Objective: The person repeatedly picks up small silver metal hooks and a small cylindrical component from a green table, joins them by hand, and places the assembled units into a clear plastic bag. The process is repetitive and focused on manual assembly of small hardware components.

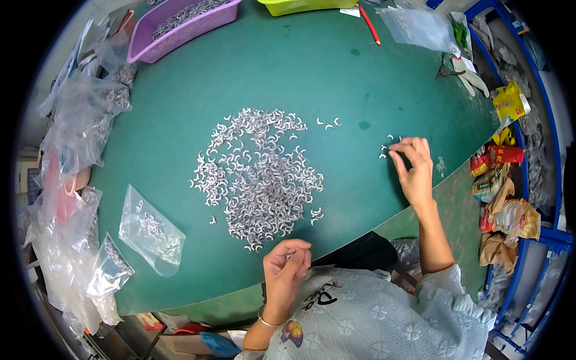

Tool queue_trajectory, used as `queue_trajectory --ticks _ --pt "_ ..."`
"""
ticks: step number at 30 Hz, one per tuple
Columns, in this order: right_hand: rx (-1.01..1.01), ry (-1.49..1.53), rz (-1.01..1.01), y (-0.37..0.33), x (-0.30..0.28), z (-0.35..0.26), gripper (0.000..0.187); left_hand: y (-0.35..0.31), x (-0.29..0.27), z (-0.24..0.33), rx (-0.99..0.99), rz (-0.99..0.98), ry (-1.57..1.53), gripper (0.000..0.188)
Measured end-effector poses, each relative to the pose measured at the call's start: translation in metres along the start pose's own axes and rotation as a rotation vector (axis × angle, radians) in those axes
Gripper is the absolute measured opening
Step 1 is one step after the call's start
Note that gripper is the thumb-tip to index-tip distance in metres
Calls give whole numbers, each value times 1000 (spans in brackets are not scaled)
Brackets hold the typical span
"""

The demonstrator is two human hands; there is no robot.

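A wide heap of small silvery crescent-shaped metal pieces [270, 186] covers the middle of the green table. At the heap's near edge, my left hand [285, 273] is closed with its fingers curled in. A bit of grey metal shows between its thumb and fingers, apparently more of these pieces. Off to the right, my right hand [415, 165] reaches down to the table with thumb and forefinger brought near each other in a pinch. Beside those fingertips lie several loose crescents [383, 152]. Whatever the pinch holds is too small to make out.
Clear bags of metal pieces [153, 231] lie at the left, beside piled plastic bags [78, 126]. At the far side are a purple basket [141, 45] of metal parts, a yellow-green basket [300, 6] and a red pen [369, 25]. Blue shelving [555, 150] stands right.
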State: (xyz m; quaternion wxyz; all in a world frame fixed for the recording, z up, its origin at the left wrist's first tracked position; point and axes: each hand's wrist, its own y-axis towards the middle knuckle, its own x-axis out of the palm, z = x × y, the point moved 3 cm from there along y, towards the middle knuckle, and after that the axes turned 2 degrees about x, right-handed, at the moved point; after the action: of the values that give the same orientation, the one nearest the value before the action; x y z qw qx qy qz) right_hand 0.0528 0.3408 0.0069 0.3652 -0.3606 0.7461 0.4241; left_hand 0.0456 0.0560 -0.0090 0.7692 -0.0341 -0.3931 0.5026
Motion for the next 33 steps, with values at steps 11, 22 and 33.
queue_trajectory --ticks 11,22,33 --pt "-54 111 -70 -9 10 -10 10 1 0 -2 -23 -28 -21 13" --pt "-63 57 -43 -5 5 -3 17 2 1 -7 -45 -43 -41 14" --pt "-90 58 -33 7 2 8 19 2 3 -6 -55 -35 -45 13"
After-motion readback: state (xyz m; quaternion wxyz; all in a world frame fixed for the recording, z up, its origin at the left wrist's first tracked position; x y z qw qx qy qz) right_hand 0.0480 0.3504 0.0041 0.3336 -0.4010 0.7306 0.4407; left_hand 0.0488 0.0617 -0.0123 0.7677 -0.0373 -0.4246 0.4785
